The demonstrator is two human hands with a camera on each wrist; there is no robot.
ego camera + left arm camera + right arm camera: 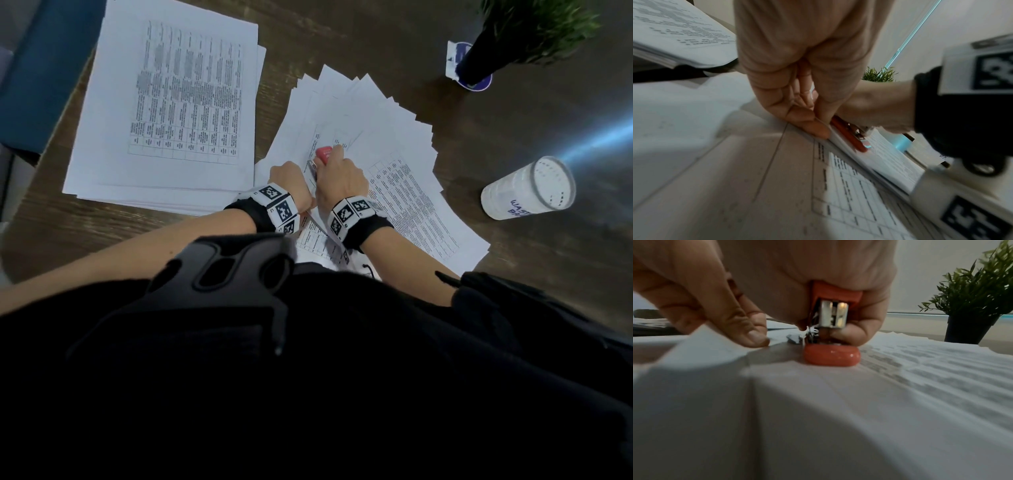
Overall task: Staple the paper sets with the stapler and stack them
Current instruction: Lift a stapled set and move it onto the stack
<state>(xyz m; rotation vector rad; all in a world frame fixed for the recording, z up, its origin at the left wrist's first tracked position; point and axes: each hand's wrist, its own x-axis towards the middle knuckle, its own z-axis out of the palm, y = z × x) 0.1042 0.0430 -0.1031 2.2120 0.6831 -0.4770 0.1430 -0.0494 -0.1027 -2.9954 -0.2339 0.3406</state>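
Observation:
A red stapler (323, 152) stands on fanned-out printed paper sets (404, 192) in the middle of the dark wooden table. My right hand (339, 174) grips it from above, palm on its top. In the right wrist view its red base (832, 356) sits flat on the paper and the metal rear shows under my palm. My left hand (290, 176) is just left of it, with thumb and fingers (816, 128) pinching the edge of a paper set right beside the stapler (849, 134). The stapler's front end is hidden by both hands.
A neat, thick pile of printed sheets (164, 102) lies at the left. At the right a white cup (529, 188) lies on its side. A potted green plant (479, 61) stands at the back right, and a blue object (41, 68) sits beyond the table's left edge.

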